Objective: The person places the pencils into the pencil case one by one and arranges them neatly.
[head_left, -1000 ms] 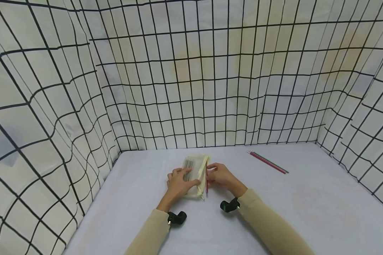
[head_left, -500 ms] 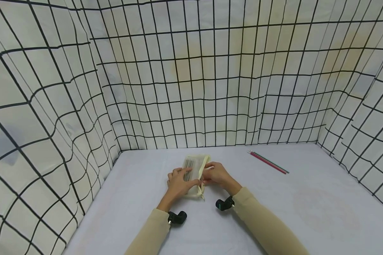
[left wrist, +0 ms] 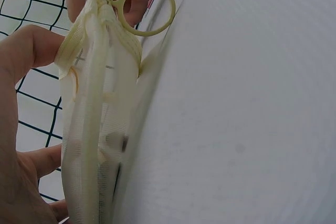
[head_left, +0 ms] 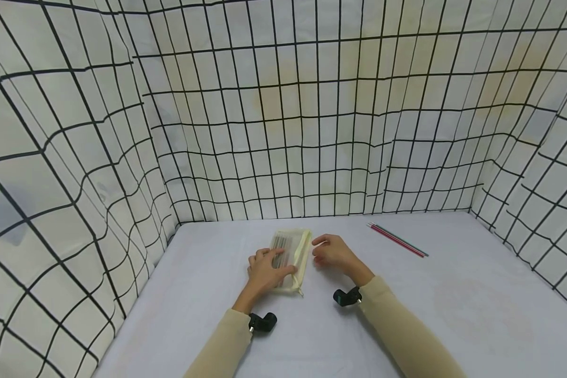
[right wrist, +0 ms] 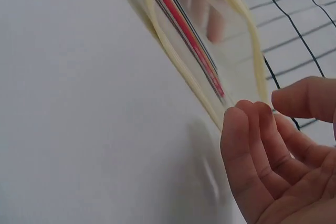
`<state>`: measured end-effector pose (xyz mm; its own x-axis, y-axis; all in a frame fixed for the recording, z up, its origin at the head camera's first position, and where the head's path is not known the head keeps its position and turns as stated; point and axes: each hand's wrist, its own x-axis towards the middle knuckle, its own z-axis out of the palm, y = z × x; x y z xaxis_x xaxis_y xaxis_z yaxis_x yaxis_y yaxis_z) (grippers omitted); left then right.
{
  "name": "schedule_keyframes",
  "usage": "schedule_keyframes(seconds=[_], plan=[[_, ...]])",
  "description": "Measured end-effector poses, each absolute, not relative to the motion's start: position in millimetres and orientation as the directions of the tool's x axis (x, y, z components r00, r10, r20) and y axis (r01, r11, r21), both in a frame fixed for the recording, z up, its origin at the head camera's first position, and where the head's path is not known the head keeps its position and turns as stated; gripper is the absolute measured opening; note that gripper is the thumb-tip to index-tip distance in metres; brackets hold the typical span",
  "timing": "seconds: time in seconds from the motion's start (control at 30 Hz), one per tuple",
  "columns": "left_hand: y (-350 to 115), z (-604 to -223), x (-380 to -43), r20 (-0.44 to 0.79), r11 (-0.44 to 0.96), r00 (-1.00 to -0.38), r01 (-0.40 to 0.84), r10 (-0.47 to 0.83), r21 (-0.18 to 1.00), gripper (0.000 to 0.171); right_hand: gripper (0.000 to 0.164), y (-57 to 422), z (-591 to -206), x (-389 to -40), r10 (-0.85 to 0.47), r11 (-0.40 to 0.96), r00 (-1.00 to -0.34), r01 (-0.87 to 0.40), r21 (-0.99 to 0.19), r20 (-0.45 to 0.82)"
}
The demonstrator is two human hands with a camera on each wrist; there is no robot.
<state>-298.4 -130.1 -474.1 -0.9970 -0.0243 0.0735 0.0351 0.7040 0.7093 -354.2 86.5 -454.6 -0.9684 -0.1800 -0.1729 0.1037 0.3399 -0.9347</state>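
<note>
A see-through mesh zip pouch (head_left: 303,257) with pale yellow edging lies mid-table. Slim dark pencils and a red pencil (right wrist: 183,25) show inside it in the right wrist view, where its zipped side gapes open. My left hand (head_left: 264,273) grips the pouch, thumb at the zipper edge and fingers spread over the top. From the zipper's near end hangs a yellow ring pull (left wrist: 174,11). My right hand (head_left: 334,254) hovers just right of the opening, fingers loosely bent, thumb apart from them, holding nothing.
At the back right, a red pencil (head_left: 397,241) and a dark green pencil (head_left: 403,241) lie side by side on the white table (head_left: 453,294). Black netting (head_left: 318,131) over white sheeting surrounds the table at the back and sides.
A red pencil, earlier at the pouch's right edge by my right hand, has gone into the pouch. My right hand has let go and drawn back right; my left hand stays put.
</note>
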Motion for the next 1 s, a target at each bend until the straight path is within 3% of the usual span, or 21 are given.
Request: schedule_keyframes(seconds=[0.53, 1.0], plan=[[-130, -472, -294, 0.092, 0.687, -0.996, 0.068, 0.002, 0.724, 0.074, 0.034, 178, -443, -371, -0.232, 0.493, -0.971, -0.172, -0.853, 0.062], [-131, -474, -296, 0.083, 0.694, -0.997, 0.058, -0.002, 0.718, 0.073, 0.034, 232, -456, -371, -0.163, 0.605, -0.972, -0.232, -0.762, 0.166]])
